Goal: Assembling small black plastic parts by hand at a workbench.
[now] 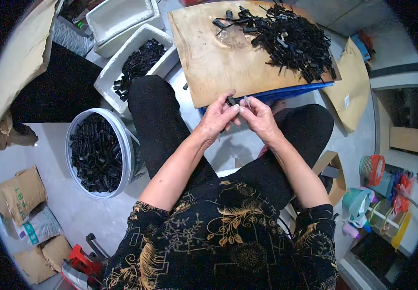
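Note:
Both my hands meet in front of the wooden board (204,63), over the gap between my knees. My left hand (214,118) is closed around a small black plastic part (230,100), which pokes out beyond the thumb and fingers. Close against it, my right hand (263,124) pinches a thin greyish piece (247,101), too small to tell its kind. The two thumbs nearly touch. On the far right of the board lies a large heap of black plastic parts (293,41), some with thin stems.
Left of my knee stands a white bucket (128,150) filled with black parts. Behind it a white foam box (107,77) holds more, beside another foam box (97,19). A cardboard box (337,188) is by my right thigh; paper sacks (22,191) lie far left.

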Demonstrator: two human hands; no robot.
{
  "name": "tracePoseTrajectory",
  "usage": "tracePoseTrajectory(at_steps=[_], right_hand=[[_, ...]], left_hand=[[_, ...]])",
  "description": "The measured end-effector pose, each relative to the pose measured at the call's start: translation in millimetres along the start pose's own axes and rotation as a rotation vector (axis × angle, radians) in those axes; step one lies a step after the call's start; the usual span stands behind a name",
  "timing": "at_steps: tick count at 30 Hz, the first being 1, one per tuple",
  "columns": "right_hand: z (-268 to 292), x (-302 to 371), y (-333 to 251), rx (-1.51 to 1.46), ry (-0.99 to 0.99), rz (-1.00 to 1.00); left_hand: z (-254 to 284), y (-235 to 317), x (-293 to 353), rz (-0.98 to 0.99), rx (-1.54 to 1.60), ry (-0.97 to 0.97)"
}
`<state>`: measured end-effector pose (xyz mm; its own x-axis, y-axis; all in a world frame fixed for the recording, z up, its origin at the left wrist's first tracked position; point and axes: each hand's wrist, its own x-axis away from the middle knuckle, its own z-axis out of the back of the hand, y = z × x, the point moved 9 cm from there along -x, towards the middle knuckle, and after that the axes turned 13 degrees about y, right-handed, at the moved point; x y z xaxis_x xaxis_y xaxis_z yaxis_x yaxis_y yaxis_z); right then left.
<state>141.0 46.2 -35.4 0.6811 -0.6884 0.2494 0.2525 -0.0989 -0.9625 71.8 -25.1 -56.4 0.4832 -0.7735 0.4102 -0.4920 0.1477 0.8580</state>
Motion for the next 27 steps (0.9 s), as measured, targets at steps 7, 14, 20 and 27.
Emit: tracePoseTrajectory(at_steps=[7,14,20,27], right_hand=[[5,11,12,-0.135,0.055,-0.071],[4,11,14,-0.199,0.039,-0.128],[6,3,29,-0.189,0.067,-0.259],[1,4,27,-0.182,0.036,-0.225]], left_hand=[[-20,-1,9,-0.064,-0.279,-0.135],[-24,-4,9,-0.175,-0.348,-0.235],[-16,-1,0,-0.257,-0.278,-0.041],[-1,2,-8,-0.231,-0.14,0.125]])
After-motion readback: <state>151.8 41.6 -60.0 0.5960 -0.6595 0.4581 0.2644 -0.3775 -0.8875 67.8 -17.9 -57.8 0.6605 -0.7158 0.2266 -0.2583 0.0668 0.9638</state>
